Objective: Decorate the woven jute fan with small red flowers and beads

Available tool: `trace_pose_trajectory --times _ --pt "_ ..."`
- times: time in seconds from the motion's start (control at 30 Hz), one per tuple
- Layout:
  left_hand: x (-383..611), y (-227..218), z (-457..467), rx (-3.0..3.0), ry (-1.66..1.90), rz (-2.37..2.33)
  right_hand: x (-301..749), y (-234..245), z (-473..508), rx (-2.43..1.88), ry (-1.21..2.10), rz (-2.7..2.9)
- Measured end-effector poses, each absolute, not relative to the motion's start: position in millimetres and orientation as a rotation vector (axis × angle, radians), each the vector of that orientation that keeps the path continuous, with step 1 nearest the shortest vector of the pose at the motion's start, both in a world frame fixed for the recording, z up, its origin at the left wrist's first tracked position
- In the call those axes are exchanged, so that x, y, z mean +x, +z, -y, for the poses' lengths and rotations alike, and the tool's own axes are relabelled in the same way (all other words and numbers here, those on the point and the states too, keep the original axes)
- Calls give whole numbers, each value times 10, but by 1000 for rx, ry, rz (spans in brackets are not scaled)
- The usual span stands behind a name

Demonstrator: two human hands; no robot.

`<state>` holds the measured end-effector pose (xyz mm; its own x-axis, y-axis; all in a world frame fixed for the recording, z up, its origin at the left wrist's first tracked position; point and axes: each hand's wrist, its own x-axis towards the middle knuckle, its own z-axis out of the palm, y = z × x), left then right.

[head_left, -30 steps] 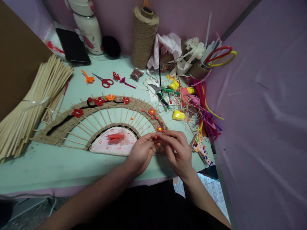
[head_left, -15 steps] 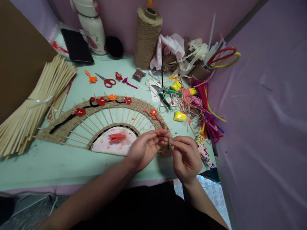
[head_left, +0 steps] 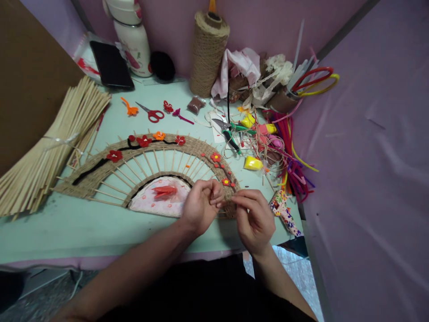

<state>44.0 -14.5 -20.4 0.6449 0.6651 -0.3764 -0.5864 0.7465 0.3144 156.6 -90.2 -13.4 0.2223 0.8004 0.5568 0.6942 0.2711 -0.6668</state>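
A fan-shaped woven jute piece with bamboo ribs lies flat on the pale green table; small red and orange flowers dot its rim. My left hand rests over the fan's right end, fingers curled in a pinch. My right hand sits just right of it, thumb and forefinger pinched together near the fan's edge. What either pinch holds is too small to make out. A small red-and-yellow flower sits on the weave just above my hands.
A bundle of bamboo sticks lies at the left. Red scissors, a jute twine spool, a dark phone, a white bottle and a heap of coloured pipe cleaners crowd the back and right.
My hands, joined over a tiny orange piece a second ago, drew apart. The left hand's fingers have curled in. The small flower near the fan's right end shows again.
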Motion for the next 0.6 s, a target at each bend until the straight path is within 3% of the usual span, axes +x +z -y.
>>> trace_pose_trajectory --times 0.37,0.6 --pt "465 -319 174 167 656 -382 1615 -204 903 -1681 -168 1753" --pt "452 -251 130 115 638 -379 1565 -339 956 -1753 -104 1970"
